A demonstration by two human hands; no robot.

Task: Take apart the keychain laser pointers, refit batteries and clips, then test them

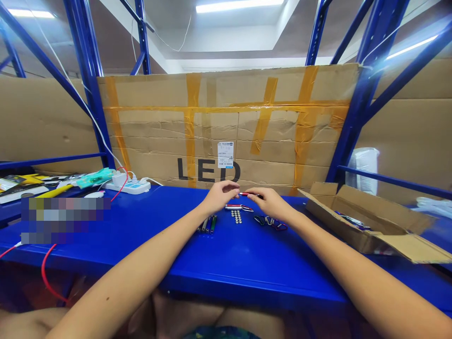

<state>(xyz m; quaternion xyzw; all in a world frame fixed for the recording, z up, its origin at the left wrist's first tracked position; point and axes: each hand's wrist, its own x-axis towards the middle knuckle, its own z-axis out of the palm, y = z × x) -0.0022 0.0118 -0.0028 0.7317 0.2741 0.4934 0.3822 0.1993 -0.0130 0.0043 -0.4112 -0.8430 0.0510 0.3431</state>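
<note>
My left hand (221, 195) and my right hand (270, 201) meet above the far part of the blue table. A small red metal tube (244, 194) lies between them, its ends pinched by the fingertips of both hands. Just below, a silver-and-red tube with a carabiner clip (238, 207) lies on the table. Several silver button cells (236, 216) stand in rows nearer to me. Partly behind my left forearm are several dark and green metal tubes (212, 224). Several coloured carabiners (271, 222) lie beside my right wrist.
An open cardboard box (356, 230) with metal items in it stands at the right. On the left, a white power strip (132, 187) with cables sits near a pile of packets and tools (52, 183). A large cardboard sheet (158, 127) closes off the back between blue posts.
</note>
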